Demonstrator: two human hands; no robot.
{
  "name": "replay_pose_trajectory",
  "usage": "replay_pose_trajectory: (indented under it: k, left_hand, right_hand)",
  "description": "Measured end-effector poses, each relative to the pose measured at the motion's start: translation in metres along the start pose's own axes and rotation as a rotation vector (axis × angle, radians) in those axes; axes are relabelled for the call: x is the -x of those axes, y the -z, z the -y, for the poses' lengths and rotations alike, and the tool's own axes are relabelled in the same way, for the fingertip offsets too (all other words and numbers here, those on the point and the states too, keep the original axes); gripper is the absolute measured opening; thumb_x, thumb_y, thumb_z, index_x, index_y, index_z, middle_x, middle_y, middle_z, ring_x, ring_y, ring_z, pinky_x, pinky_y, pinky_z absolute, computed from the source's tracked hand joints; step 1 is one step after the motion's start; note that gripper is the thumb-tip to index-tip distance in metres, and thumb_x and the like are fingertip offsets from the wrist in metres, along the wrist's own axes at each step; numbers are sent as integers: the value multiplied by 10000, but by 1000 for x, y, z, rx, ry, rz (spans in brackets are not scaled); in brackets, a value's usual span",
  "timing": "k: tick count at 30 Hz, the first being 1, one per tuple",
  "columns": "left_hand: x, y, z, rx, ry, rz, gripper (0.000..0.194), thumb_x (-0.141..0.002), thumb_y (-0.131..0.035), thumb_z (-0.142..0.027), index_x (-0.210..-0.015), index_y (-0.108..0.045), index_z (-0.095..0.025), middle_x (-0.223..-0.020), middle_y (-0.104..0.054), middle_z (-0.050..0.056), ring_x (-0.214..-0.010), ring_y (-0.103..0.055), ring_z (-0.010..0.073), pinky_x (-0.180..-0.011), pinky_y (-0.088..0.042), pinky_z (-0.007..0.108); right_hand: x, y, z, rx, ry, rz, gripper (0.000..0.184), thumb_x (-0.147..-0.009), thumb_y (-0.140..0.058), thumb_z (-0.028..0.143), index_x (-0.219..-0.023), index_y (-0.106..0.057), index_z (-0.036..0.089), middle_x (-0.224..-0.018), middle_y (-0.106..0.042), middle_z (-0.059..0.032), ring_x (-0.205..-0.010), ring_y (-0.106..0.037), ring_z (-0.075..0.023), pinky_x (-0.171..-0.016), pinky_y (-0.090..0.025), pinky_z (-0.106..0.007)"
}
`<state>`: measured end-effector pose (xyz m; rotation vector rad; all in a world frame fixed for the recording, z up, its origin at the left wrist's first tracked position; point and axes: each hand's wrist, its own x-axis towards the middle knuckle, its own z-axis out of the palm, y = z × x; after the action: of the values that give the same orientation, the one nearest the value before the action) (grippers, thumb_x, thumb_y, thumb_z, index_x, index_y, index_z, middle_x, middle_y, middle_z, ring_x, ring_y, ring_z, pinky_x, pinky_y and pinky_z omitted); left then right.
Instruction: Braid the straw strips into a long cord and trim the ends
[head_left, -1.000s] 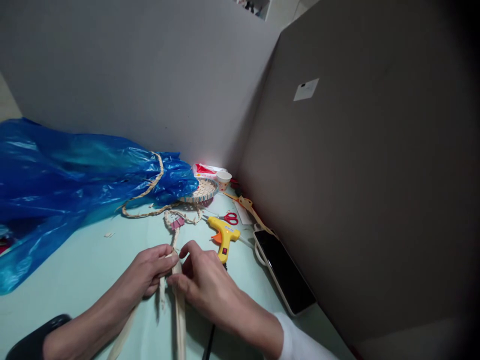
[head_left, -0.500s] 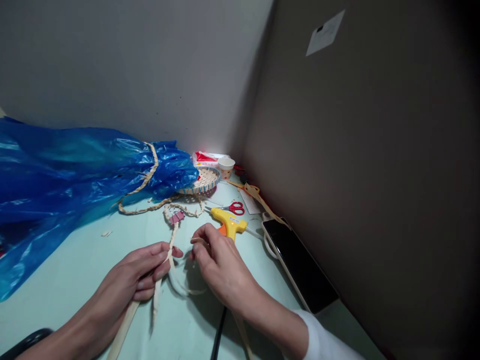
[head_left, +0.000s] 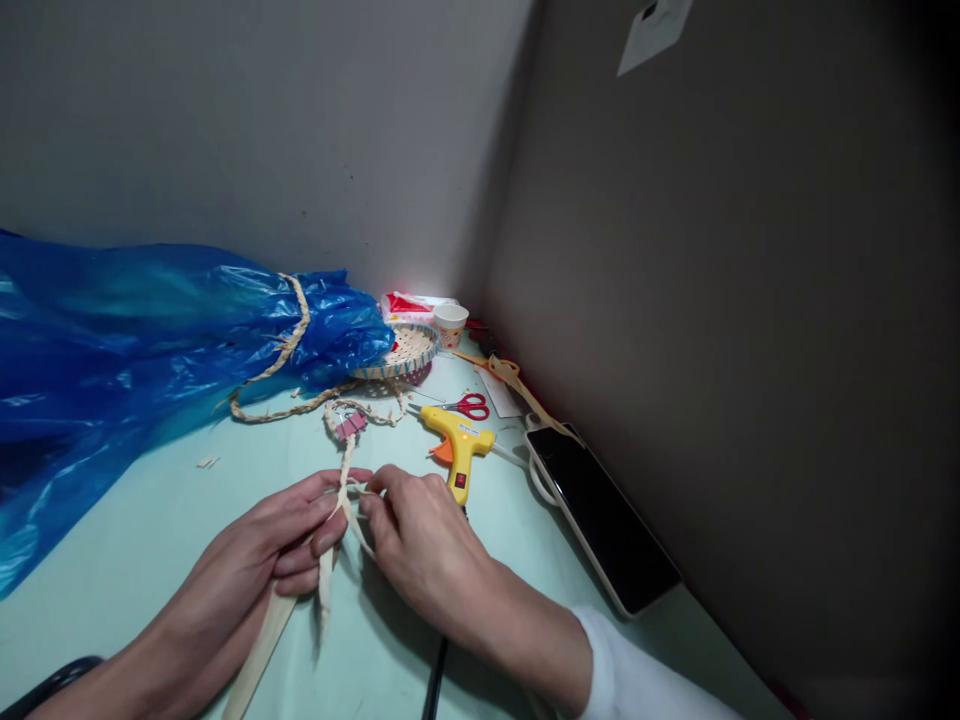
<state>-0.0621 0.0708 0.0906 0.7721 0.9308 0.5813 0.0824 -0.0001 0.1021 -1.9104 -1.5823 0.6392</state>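
Note:
A pale braided cord (head_left: 348, 460) runs toward me from a pink binder clip (head_left: 350, 426) on the table. My left hand (head_left: 296, 530) pinches the braid at its working end, where loose flat strands hang down. One wide strand (head_left: 259, 655) trails below that hand to the lower edge. Close beside it, my right hand (head_left: 420, 535) pinches a thin strand near the braid; its fingertips are partly hidden. Just beyond the right hand lies a yellow glue gun (head_left: 465, 440) with an orange trigger.
Red-handled scissors (head_left: 472, 406) lie behind the glue gun. A blue plastic bag (head_left: 165, 330) tied with braided cord fills the left back. A woven basket (head_left: 412, 350) and paper cup (head_left: 451, 326) stand at the back. A black-screened phone (head_left: 600, 520) lies along the right wall.
My right hand has moved left, bringing its strand up against the braid beside my left hand. The glue gun's handle now shows. The view has shifted slightly.

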Motion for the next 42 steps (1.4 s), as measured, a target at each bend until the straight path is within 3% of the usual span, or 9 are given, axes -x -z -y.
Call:
replay_pose_trajectory:
  k: [2,4,10,14,20,28,32,42]
  left_hand:
    - [0,0,0,12,-4,19,338,-635,-802,-156,-957,-707,-192,-581,-478,-53,-406,-370,59,-336,-287,136]
    - [-1,0,1,7,-8,48,341,-649,-812,-187,-968,-693,-187,-572,-450,-69,-405,-335,46,-347,-272,123]
    - [-7,5,8,-67,-48,109,391,-663,-854,-357,-948,-638,-199,-606,-472,-72,-447,-255,22,-398,-216,100]
    - [-9,5,10,-149,-61,87,480,-603,-876,-464,-897,-601,-200,-554,-439,-93,-443,-223,26,-390,-185,116]
    - [-8,4,9,-208,-91,84,413,-644,-822,-434,-893,-570,-222,-517,-367,-131,-395,-174,21,-386,-129,136]
    - [-9,2,7,-245,-134,151,420,-679,-786,-484,-864,-511,-226,-500,-392,-129,-397,-173,30,-389,-108,151]
    - [-10,3,8,-289,-126,151,410,-690,-761,-502,-853,-497,-233,-498,-415,-121,-380,-168,28,-387,-87,159]
    - [-12,4,6,-411,-106,99,407,-661,-754,-529,-799,-524,-223,-499,-403,-112,-378,-202,34,-390,-105,162]
  right_hand:
    - [-1,0,1,-42,-16,19,172,-964,-461,245,-1000,-618,186,-762,-661,-59,-745,-568,-197,-631,-314,-276]
    - [-2,1,2,-113,-9,49,161,-964,-463,236,-942,-617,196,-725,-660,-44,-762,-605,-199,-643,-348,-261]
    - [-2,1,0,-291,60,98,220,-916,-449,124,-786,-612,194,-567,-612,19,-578,-589,-129,-633,-384,-224]
    - [-1,2,1,-211,72,57,243,-942,-525,270,-733,-614,184,-667,-644,-7,-650,-557,-143,-619,-338,-248]
    - [1,4,5,-267,-36,124,330,-918,-583,445,-718,-605,184,-618,-590,3,-619,-516,-142,-571,-302,-249]
    - [1,-3,2,-231,-19,72,125,-847,-546,198,-748,-622,183,-639,-613,14,-602,-502,-124,-559,-309,-231]
    - [1,-1,1,-200,3,49,173,-808,-516,115,-823,-676,178,-641,-618,10,-605,-518,-128,-568,-314,-231]
    - [3,0,-5,-236,55,12,187,-823,-511,110,-831,-687,174,-638,-616,16,-590,-512,-116,-575,-337,-221]
